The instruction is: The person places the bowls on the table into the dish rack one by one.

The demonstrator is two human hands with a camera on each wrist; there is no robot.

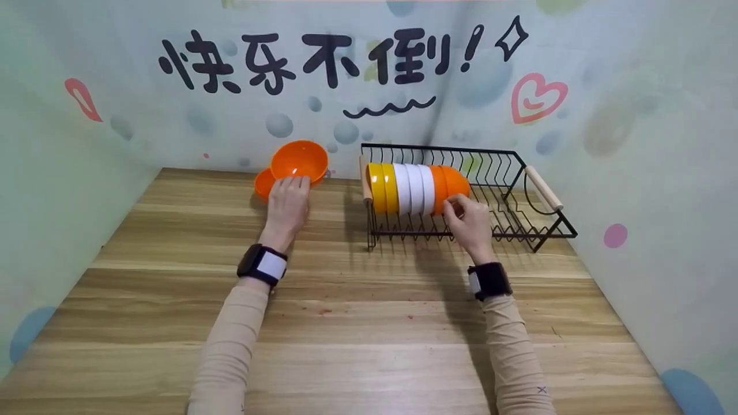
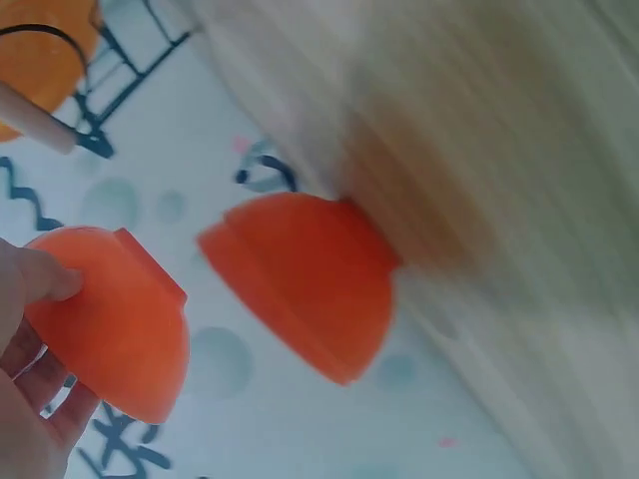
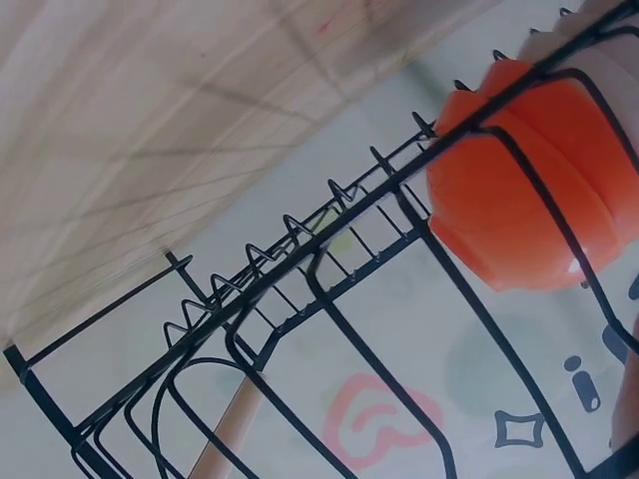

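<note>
My left hand (image 1: 289,204) grips an orange bowl (image 1: 300,161) by its side. In the left wrist view its thumb lies against the outside of that bowl (image 2: 125,329). Nested orange bowls (image 1: 264,184) stand on the table just behind and left, partly hidden. At the black wire dish rack (image 1: 429,234), my right hand (image 1: 470,222) has loosely curled fingers, the fingertips right at the near side of the end orange bowl (image 1: 456,181). Yellow bowls (image 1: 383,189) and white bowls (image 1: 413,189) stand on edge beside it in the rack, nested in one row.
A wooden handle (image 1: 543,187) tops the rack's right end, and another handle (image 1: 365,178) its left end. The rack's right part shows bare wires. A wood-grain table (image 1: 369,323) stretches toward me, with a printed cloth backdrop (image 1: 230,121) behind.
</note>
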